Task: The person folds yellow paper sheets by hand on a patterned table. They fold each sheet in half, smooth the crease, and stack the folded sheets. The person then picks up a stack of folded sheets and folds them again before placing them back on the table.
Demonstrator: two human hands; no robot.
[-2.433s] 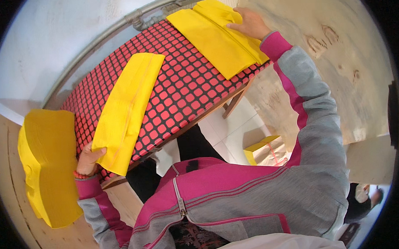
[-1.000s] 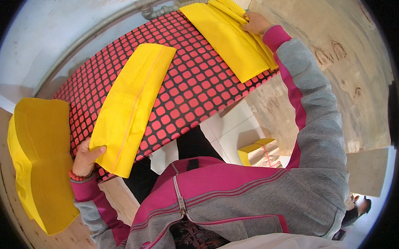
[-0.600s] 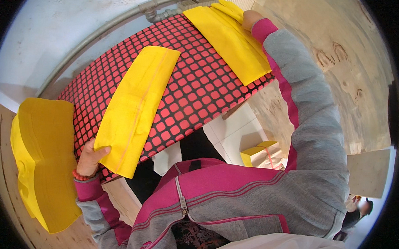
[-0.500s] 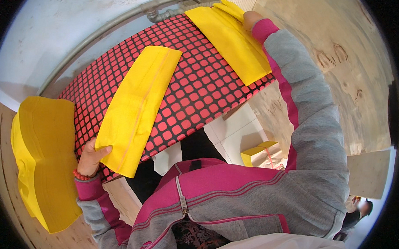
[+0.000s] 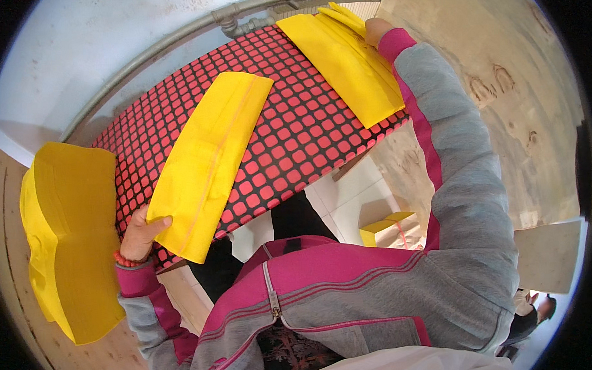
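Biggest change is the right hand (image 5: 377, 31): a couple of seconds ago it was lying splayed on top of the yellow folded layers (image 5: 341, 69), thumb and fingers in plain sight. Now it's turned over at their far outer corner and I only get the back of it. Fingers are hidden, so can't tell if that grip is pinching anything or just resting there. For the work in hand, I'd read that as attention going to the edge of the layers rather than their top face.

Left hand (image 5: 140, 235) is the easy one: thumb on top, grip closed on the near corner of a long yellow strip (image 5: 210, 162). The strip runs up and away from that grip, to its right, flat across the pink-and-black desk (image 5: 288, 146).

Versus the earlier frame, the left hold is basically the same, though everything sits slightly shifted in view. The layers by the right grip look more bunched along their outer edge. Big yellow pile (image 5: 83, 244) is just left of the left grip, same as then.
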